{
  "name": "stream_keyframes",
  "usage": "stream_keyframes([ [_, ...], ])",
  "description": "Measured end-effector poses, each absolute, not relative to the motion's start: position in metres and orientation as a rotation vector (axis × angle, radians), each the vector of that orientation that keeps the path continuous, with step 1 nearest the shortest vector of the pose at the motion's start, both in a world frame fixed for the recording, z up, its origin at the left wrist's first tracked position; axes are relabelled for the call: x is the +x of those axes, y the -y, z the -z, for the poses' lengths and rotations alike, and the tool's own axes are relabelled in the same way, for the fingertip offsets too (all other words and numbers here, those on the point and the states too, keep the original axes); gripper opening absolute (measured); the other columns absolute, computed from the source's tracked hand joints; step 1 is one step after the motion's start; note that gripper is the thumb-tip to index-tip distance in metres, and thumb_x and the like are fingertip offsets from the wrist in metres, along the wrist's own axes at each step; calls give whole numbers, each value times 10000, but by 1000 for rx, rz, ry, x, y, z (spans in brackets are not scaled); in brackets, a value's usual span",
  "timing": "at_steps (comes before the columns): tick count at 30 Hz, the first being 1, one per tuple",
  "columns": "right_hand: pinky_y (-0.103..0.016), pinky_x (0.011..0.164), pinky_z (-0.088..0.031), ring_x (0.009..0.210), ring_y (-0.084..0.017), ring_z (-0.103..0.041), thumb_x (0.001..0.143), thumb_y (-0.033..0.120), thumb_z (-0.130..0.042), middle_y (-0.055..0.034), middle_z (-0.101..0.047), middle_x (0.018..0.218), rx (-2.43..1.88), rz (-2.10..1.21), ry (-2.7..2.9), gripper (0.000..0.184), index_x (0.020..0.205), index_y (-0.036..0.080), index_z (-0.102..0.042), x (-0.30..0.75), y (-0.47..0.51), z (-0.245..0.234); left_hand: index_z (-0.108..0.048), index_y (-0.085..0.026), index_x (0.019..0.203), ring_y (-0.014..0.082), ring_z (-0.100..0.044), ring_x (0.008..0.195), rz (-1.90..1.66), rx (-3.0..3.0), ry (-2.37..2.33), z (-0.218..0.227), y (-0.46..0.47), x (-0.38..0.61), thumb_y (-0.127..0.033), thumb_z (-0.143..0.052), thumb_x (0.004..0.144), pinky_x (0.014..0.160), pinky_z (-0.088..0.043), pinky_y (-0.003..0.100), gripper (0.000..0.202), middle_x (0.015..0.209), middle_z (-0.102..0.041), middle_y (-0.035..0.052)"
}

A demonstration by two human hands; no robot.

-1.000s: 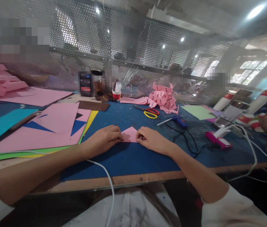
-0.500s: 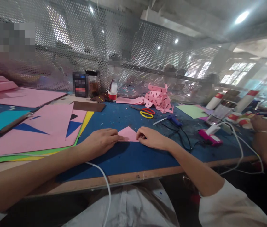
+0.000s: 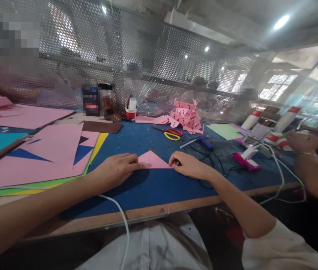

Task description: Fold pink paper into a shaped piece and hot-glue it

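Note:
A pink triangle of folded paper [image 3: 153, 161] lies on the blue table top, its point facing away from me and its long straight edge towards me. My left hand [image 3: 117, 167] rests at the triangle's left corner, fingers bent together and pressing on it. At the opposite corner, my right hand [image 3: 189, 164] is closed, thumb and fingertips pinching the paper's edge. Beyond the paper lie red-and-yellow scissors [image 3: 172, 134] and a blue glue gun [image 3: 204, 142].
Pink sheets [image 3: 54, 144] are stacked at left with coloured sheets beneath. A heap of dotted pink paper pieces [image 3: 185, 116] sits at the back. White cables [image 3: 278, 168] hang over the front edge near a magenta power strip [image 3: 246, 162]. At right, a co-worker's hand [image 3: 302, 141] is on the table.
My right hand has slid rightward along the paper's near edge to its corner, and more of the triangle shows between my hands. The whole view has shifted slightly.

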State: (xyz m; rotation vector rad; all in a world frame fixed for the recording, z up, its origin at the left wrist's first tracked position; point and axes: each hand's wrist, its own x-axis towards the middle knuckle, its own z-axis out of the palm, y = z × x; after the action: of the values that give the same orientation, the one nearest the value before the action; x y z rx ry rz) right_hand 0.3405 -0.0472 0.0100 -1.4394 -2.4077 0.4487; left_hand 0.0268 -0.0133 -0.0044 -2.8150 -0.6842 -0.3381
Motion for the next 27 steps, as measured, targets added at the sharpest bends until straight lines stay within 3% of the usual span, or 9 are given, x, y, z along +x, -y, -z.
stream_keyframes([
  [7,-266,779,-423,894,-162,-580,841,97,-543,-26,-632,946,-1482,-420,2384,181,932,201,-659,366,55,-13,-548,-334,1401,197,-631,901,347,-2847,653,9,8,26,-134,-399,1007,800,-513,321,466,1011,-632,43],
  [16,-254,753,-414,833,-134,-596,900,179,-576,-31,-669,969,-1369,-387,2270,122,955,185,-684,318,45,-35,-618,-310,1325,189,-630,896,399,-2885,655,6,10,27,-120,-414,986,803,-517,303,438,994,-636,43],
  [21,-243,671,-361,777,-135,-592,891,235,-637,-13,-702,873,-1332,-473,2382,89,877,187,-710,272,30,-22,-690,-265,1197,191,-636,866,399,-2847,678,7,11,28,-102,-433,967,771,-522,304,381,996,-650,52],
  [27,-236,628,-324,720,-120,-552,905,298,-638,-7,-678,832,-1347,-450,2375,124,882,185,-687,263,26,0,-675,-267,1187,192,-643,910,392,-2838,683,6,12,29,-111,-453,966,818,-511,305,350,1004,-657,44],
])
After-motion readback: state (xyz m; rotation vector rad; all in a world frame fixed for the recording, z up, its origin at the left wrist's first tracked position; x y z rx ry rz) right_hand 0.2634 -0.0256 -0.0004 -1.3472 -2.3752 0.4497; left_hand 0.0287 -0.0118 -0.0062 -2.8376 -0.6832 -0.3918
